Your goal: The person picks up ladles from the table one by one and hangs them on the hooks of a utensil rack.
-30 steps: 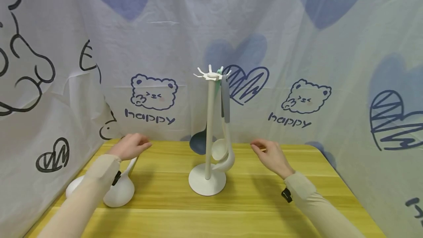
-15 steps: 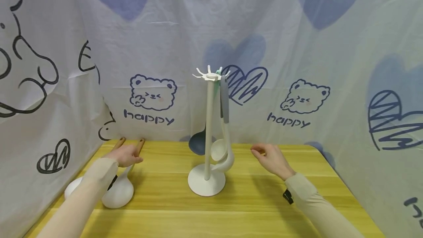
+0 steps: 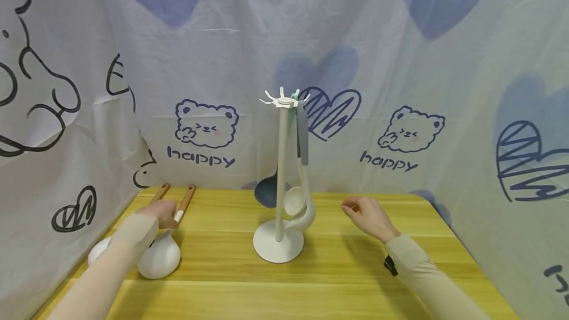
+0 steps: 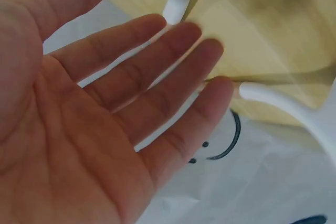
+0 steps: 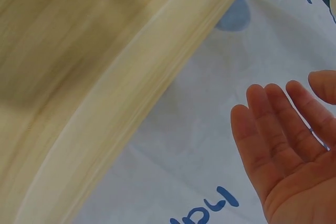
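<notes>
Two white utensils with wooden handles lie at the left of the table: a ladle-shaped one [image 3: 160,256] and another [image 3: 99,249] partly hidden by my sleeve. My left hand [image 3: 161,212] is over their handles. Its palm [image 4: 79,156] faces the left wrist camera with the fingers nearly straight, fingertips close to the white necks, nothing held. To the right of the stand, my right hand [image 3: 368,215] hovers over the table's far part, fingers loosely bent and holding nothing. A white utensil stand [image 3: 282,172] rises mid-table between the hands.
From the stand hang a dark blue ladle [image 3: 265,192], a cream-coloured utensil [image 3: 295,202] and a white ladle with a grey handle [image 3: 304,217]; something green hangs behind. A printed white cloth [image 3: 311,23] encloses the back and sides of the wooden table [image 3: 355,285].
My left hand has come down and back toward the person, uncovering the wooden handle ends. The right hand has barely moved, and the utensils lie where they were.
</notes>
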Available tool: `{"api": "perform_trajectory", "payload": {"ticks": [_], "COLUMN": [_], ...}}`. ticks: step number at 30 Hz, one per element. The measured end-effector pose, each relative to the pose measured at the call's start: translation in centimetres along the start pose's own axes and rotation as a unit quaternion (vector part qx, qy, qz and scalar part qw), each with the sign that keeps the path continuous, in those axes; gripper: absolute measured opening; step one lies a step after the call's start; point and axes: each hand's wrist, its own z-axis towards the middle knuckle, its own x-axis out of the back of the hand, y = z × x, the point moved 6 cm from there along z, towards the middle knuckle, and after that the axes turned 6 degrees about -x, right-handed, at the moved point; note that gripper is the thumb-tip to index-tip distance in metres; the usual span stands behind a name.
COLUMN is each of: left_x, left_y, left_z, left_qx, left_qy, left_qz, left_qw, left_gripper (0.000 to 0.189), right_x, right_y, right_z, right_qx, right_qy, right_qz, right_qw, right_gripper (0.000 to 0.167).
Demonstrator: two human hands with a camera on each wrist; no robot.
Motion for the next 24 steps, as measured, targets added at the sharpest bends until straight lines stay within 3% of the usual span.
{"api": "perform_trajectory", "payload": {"ticks": [6,17,24], "left_x": [-0.9,-1.6,-2.0], "left_y": [-0.1,-0.1,0.3], "left_z": [-0.4,0.6,0.6], "left_qx": [0.011,-0.008,-0.01], "left_qy": [-0.001,0.019,0.013], "left_qz": [-0.022,0.026,-0.009], "left_qw": [0.9997,0.9995,0.9998], "left_gripper": [0.01,0.018,0.015], "right_x": [-0.2,-1.1,-1.2], "right_y": [-0.4,-0.1,-0.3], "right_z": [0.1,-0.2,-0.2], "right_qx": [0.0,-0.014,-0.022], "right_qy": [-0.008,-0.036,-0.045], "right_qz": [0.002,-0.003,-0.002], "right_qw": [1.0,0.9992,0.9988], "right_gripper": [0.019,0.018,0.019]}}
